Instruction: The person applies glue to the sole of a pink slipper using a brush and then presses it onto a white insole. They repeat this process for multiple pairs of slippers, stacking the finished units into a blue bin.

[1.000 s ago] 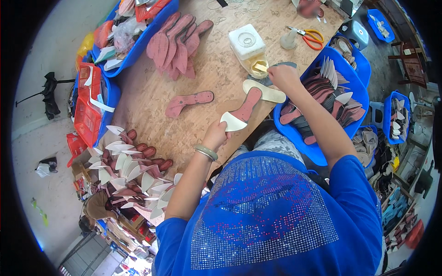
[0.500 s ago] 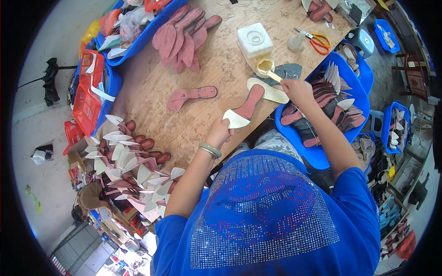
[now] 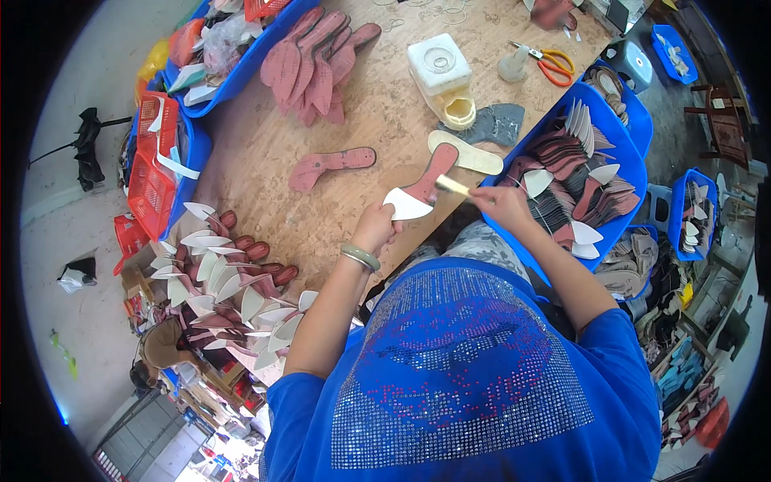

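Note:
In my left hand is a red shoe insole, pinched at its broad end, where a white pointed piece covers the toe. My right hand grips a flat, pale brush. The bristles are at the insole's edge, just above the white piece; whether they touch is hard to tell. Beyond the brush lies a cream insole-shaped piece on the tabletop. A second red insole rests to the left. Further off stands a yellowish open-mouthed pot with a white lidded block against it.
Many red insoles with white toes stand along the table's left side. A pile of red insoles lies at the far left. Blue bins of parts stand at right, near orange-handled scissors. A dark grey piece lies by the pot.
My right hand has brought the brush from the pot's mouth toward me, down to the held insole. My left hand still holds the insole in nearly the same place.

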{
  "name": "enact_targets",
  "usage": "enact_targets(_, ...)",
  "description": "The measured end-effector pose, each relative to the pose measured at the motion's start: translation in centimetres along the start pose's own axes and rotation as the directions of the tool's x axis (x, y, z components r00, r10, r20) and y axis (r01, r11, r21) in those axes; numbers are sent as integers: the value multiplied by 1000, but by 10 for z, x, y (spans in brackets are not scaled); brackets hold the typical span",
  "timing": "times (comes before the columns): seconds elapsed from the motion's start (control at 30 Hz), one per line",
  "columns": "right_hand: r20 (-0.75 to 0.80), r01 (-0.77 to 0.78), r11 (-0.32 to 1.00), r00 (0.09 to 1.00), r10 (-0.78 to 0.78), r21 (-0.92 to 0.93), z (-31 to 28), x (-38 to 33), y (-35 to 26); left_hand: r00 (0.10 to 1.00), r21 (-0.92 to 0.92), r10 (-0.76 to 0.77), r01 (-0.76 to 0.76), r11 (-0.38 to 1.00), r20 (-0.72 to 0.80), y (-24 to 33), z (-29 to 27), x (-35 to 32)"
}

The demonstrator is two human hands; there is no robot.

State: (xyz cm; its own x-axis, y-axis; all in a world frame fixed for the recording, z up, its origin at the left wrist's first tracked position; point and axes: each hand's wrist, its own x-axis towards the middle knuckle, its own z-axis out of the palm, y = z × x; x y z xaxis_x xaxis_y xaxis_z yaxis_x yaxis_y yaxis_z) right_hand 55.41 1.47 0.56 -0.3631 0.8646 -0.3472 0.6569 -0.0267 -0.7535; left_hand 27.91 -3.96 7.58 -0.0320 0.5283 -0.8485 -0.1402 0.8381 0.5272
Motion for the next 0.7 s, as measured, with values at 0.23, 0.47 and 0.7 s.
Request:
enact_targets(0.23,-72,22,949,996,-47,-314,-20,51,23,999,88,36,-36,995,2,-1,1,-1)
enact_targets(0.47,-55,172,889,975,-215,-424,-16,83,-5,998,94,51,-54,994,29,-3,1,-1)
enact_targets(0.7,36,284,859,954,-298,-427,-2,50,-33,999,183,50,-50,982,4,-13,-1,5)
